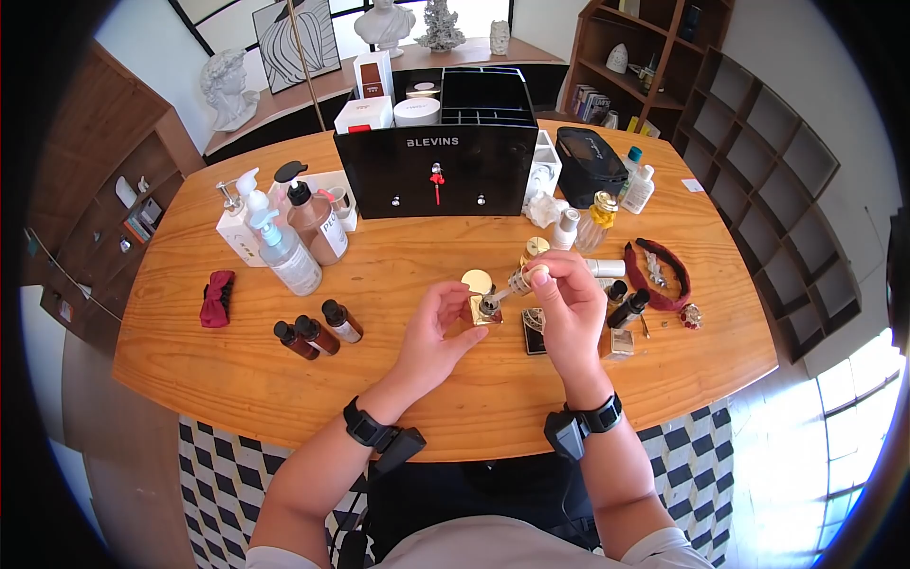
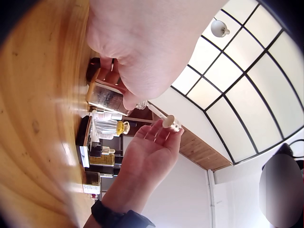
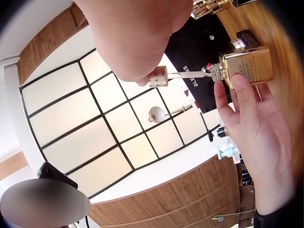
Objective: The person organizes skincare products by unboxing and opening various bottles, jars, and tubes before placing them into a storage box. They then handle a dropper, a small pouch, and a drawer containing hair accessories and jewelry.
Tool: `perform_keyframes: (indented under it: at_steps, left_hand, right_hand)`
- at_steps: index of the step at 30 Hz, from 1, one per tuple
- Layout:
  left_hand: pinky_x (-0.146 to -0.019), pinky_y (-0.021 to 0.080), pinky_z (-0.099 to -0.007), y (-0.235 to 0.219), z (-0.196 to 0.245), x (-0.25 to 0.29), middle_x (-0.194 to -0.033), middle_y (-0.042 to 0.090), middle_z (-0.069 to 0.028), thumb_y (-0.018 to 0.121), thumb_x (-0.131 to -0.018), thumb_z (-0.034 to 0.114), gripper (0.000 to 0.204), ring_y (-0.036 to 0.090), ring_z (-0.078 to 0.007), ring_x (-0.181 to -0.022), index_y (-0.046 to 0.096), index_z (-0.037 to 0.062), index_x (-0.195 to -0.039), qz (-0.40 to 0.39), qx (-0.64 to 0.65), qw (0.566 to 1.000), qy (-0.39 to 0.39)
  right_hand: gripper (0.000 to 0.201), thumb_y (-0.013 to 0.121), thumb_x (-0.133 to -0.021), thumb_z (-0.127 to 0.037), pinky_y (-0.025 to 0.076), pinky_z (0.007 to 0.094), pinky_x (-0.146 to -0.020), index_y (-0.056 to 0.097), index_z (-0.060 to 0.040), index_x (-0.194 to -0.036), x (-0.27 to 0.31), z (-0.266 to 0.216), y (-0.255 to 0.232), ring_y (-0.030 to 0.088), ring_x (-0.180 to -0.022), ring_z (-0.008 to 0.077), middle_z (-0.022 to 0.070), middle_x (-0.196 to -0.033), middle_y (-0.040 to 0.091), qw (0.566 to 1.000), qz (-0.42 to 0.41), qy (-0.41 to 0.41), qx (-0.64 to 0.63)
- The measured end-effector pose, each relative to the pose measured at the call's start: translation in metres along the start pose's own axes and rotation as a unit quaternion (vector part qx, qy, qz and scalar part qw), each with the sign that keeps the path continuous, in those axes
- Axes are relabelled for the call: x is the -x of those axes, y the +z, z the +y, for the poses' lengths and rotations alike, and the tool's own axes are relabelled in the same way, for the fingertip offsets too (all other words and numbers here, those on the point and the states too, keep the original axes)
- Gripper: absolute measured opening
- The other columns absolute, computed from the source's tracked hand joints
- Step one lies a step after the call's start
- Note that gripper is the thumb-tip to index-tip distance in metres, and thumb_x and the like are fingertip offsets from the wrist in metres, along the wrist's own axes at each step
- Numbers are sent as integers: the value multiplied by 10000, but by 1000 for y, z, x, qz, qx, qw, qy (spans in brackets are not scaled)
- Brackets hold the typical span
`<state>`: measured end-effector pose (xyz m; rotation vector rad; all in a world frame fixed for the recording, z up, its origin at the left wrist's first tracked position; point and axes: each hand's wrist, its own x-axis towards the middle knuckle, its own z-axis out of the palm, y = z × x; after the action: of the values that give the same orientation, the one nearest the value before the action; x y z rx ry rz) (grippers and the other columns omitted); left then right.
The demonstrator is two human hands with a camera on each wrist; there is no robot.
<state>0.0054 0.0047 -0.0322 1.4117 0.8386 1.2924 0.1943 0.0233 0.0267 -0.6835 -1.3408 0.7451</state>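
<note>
A square amber glass bottle (image 3: 251,66) with an uncapped clear neck is held upright, low over the table, between the thumb and fingers of my left hand (image 1: 436,327). My right hand (image 1: 571,308) pinches a pale-gold dropper cap (image 3: 158,77) from above. Its glass pipette (image 3: 185,75) slants down from the cap, the tip right at the bottle's mouth. Just beyond the bottle lies a round gold lid-like disc (image 1: 477,281). A black compact-like case (image 1: 534,332) sits between the two hands, partly covered by the right one.
Three brown bottles (image 1: 318,332) stand at left, behind them pump bottles (image 1: 289,258) and a dark red bow (image 1: 217,299). A black BLEVINS organizer (image 1: 436,171) fills the back. At right are a yellow-capped perfume bottle (image 1: 595,223), small dark bottles (image 1: 629,308) and a red headband (image 1: 675,261).
</note>
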Motion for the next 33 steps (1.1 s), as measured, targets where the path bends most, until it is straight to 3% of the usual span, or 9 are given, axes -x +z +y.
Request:
perform_keyframes:
  at_steps: [10, 13, 33]
  left_hand:
    - [-1121, 414, -364, 0, 2, 0, -1320, 563, -108, 711, -843, -122, 599, 559, -211, -1253, 414, 54, -1332, 7, -7, 1000, -9]
    - [-1090, 442, -355, 0, 0, -1, -1276, 590, -114, 739, -852, -61, 559, 583, -204, -1203, 431, 35, -1309, 16, -10, 1000, 6]
    - [-1116, 417, -359, 0, 2, -1, -1312, 568, -107, 710, -837, -133, 600, 562, -210, -1245, 411, 57, -1322, 5, -7, 1000, -10]
  right_hand:
    - [119, 669, -964, -66, 483, 272, -861, 683, 29, -1033, 1, 1, 1, 600, -946, 142, 90, -1069, 647, 1000, 3, 20, -13]
    - [120, 671, -962, -65, 482, 271, -858, 683, 31, -1034, 0, 0, 0, 597, -942, 143, 90, -1067, 647, 1000, 2, 14, -9]
    - [65, 685, -940, -43, 490, 292, -862, 680, 16, -966, 0, -4, 2, 614, -956, 174, 92, -1017, 674, 999, -6, -13, 37]
